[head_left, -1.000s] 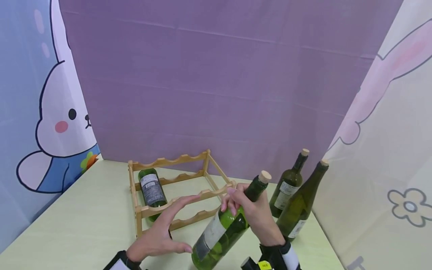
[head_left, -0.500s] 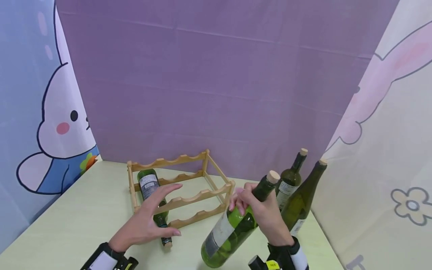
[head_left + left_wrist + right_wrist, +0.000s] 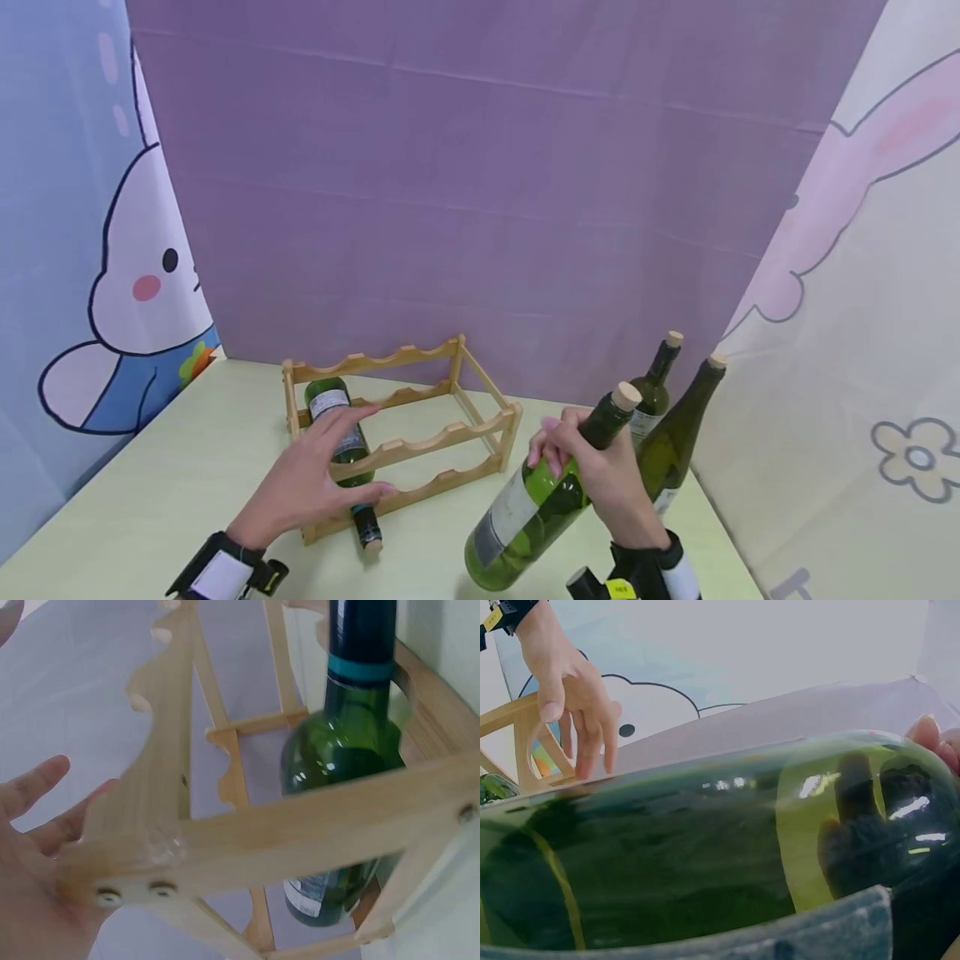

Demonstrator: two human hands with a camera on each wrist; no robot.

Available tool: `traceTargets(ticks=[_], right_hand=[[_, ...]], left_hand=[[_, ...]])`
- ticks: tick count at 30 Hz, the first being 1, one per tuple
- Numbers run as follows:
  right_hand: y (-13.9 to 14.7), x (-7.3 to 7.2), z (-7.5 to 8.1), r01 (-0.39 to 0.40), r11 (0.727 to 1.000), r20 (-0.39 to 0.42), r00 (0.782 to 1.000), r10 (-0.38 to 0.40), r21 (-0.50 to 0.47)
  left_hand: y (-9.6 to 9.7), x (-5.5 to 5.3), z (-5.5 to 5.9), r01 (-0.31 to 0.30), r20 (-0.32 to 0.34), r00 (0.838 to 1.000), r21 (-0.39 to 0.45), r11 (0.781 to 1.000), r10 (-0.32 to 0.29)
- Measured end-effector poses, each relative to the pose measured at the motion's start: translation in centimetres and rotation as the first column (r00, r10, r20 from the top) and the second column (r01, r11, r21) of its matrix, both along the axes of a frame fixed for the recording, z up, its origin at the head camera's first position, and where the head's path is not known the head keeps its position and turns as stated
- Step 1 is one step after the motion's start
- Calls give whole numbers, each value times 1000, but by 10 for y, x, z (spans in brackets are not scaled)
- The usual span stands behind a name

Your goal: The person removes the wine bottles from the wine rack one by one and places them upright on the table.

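Note:
My right hand (image 3: 611,479) grips a green wine bottle (image 3: 510,521) around its shoulder and neck. The bottle has a cork and a pale label. It tilts, cork end up to the right, and its glass fills much of the right wrist view. My left hand (image 3: 296,487) is at the left front corner of a wooden wine rack (image 3: 450,435), fingers extended and thumb apart. In the left wrist view the fingers (image 3: 37,787) lie beside the corner; contact is unclear. Another corked green bottle (image 3: 366,527) lies in the rack's left slot, neck toward me.
Two corked bottles stand at the right, a dark one (image 3: 654,387) behind a taller olive-green one (image 3: 681,433), both partly hidden by my right hand and its bottle. A purple cloth (image 3: 480,208) hangs behind the pale table (image 3: 172,492).
My left hand has moved left, away from the held bottle to the rack's left front corner. My right hand has carried its bottle a little to the right.

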State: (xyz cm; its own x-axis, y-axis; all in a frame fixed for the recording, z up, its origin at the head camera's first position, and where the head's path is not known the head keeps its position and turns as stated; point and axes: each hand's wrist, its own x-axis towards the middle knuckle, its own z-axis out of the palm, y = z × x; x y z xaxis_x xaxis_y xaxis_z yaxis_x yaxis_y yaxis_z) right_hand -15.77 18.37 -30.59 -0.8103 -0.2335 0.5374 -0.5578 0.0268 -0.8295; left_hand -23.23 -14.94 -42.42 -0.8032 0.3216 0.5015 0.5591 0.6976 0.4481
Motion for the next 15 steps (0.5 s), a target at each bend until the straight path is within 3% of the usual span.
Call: traceTargets(ticks=[7, 15], right_hand=[[9, 2, 1, 35, 999, 28, 999, -35, 6], [20, 2, 7, 68, 998, -1, 998, -68, 7]], left_hand=[[-4, -3, -5, -58, -18, 998, -66, 996, 57], [-7, -7, -8, -95, -32, 995, -110, 989, 92]])
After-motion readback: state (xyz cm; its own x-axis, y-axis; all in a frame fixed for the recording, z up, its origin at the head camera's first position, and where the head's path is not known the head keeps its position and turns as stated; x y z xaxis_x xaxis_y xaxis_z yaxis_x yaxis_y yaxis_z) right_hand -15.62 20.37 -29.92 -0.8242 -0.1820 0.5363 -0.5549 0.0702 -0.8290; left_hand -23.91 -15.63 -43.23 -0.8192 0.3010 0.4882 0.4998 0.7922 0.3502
